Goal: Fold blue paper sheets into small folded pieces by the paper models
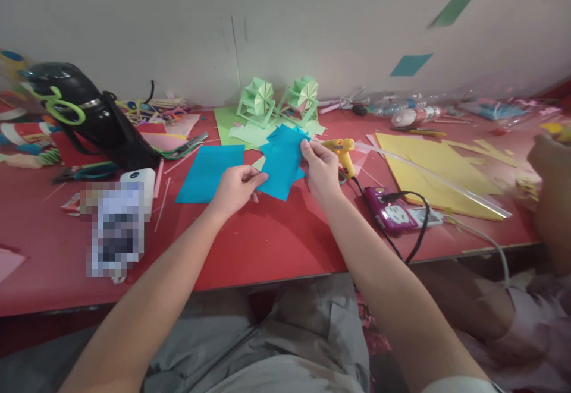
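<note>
Both my hands hold a folded piece of blue paper (282, 161) just above the red table (267, 244). My left hand (235, 188) pinches its lower left edge. My right hand (319, 170) grips its right side near the top. A flat blue sheet (207, 173) lies on the table just left of my left hand. Behind the blue paper stand two light green folded paper models (276, 101) on green sheets.
A yellow glue gun (342, 152) and a purple power strip (395, 214) with a black cable lie right of my right hand. Yellow sheets (437, 173) lie further right. A black bag (93, 119) and paper scraps sit at left. Another person (548, 203) is at the right edge.
</note>
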Tool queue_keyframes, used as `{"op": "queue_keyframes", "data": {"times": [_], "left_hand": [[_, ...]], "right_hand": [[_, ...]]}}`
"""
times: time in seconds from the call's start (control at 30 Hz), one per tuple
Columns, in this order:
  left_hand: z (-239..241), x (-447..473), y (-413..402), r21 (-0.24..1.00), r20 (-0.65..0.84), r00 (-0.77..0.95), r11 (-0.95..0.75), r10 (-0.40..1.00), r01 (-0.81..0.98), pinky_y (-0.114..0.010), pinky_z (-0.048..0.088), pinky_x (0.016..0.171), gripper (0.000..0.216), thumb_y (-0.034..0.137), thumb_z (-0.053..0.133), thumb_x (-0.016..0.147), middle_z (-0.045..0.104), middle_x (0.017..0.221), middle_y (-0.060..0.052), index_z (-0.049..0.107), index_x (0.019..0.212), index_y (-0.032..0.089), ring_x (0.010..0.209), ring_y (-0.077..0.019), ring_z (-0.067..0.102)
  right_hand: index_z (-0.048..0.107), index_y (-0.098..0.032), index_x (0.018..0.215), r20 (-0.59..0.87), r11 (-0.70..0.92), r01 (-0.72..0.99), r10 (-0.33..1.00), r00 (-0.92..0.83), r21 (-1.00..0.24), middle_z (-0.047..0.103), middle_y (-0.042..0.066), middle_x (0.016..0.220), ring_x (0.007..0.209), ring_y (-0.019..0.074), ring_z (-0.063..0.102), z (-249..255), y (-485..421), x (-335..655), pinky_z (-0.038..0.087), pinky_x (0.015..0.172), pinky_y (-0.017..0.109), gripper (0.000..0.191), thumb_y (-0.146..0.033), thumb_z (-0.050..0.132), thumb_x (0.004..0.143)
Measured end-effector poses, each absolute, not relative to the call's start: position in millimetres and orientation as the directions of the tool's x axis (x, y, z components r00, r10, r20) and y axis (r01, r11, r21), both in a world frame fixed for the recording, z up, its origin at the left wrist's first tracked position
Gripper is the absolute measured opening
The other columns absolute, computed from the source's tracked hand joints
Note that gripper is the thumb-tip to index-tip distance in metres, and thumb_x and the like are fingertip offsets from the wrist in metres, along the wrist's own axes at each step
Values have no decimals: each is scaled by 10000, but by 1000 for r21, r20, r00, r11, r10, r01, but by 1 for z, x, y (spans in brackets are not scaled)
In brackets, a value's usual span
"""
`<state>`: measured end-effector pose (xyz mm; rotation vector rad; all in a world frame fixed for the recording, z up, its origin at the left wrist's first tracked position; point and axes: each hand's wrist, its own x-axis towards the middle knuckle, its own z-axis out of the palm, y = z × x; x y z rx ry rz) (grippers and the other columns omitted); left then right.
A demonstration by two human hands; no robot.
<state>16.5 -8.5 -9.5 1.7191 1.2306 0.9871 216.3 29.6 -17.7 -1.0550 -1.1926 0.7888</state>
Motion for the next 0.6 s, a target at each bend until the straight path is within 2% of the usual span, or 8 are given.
{"op": "queue_keyframes", "data": {"times": [0.13,0.27,0.33,0.43,0.5,0.6], "left_hand": [[-14,10,0,895,235,162,-279,958,347,-271,477,606,328,507,664,839,681,733,-32,637,774,187,656,-166,628],[-17,-2,10,933,234,37,-235,971,273,-262,472,596,303,484,671,817,682,738,-30,661,813,182,664,-158,602],[-14,-9,11,934,215,58,-222,975,280,-263,462,558,310,483,717,765,695,720,-41,685,802,177,632,-163,597],[-9,-17,10,915,151,154,-197,976,353,-261,441,520,281,459,733,750,695,688,-43,704,771,181,606,-172,600],[-5,-19,8,892,144,223,-224,964,392,-268,451,557,257,441,717,771,700,700,-40,710,761,185,634,-176,616],[0,-18,5,858,183,279,-292,942,422,-288,475,640,266,450,684,808,723,779,-50,713,771,188,728,-195,644]], "right_hand": [[489,-224,676,207,231,-128,962,180,-964,469,-20,652,613,119,499,-15,28,214,505,601,279,499,-680,689,712],[532,-214,660,70,99,-250,990,124,-963,529,-20,644,631,127,562,-12,27,216,524,599,273,406,-519,801,643],[627,-212,742,40,66,-239,993,111,-969,591,-13,695,656,125,577,-11,27,217,511,581,255,355,-471,832,612],[705,-201,845,30,28,-154,999,-13,-988,664,2,758,685,127,601,-9,23,218,498,586,247,416,-457,871,563],[726,-181,842,16,4,-80,988,-151,-997,684,20,746,674,140,615,-8,19,218,501,596,265,427,-476,870,569],[741,-172,819,27,33,27,979,-200,-999,666,18,678,603,137,577,-7,14,216,467,541,270,411,-506,849,604]]}}
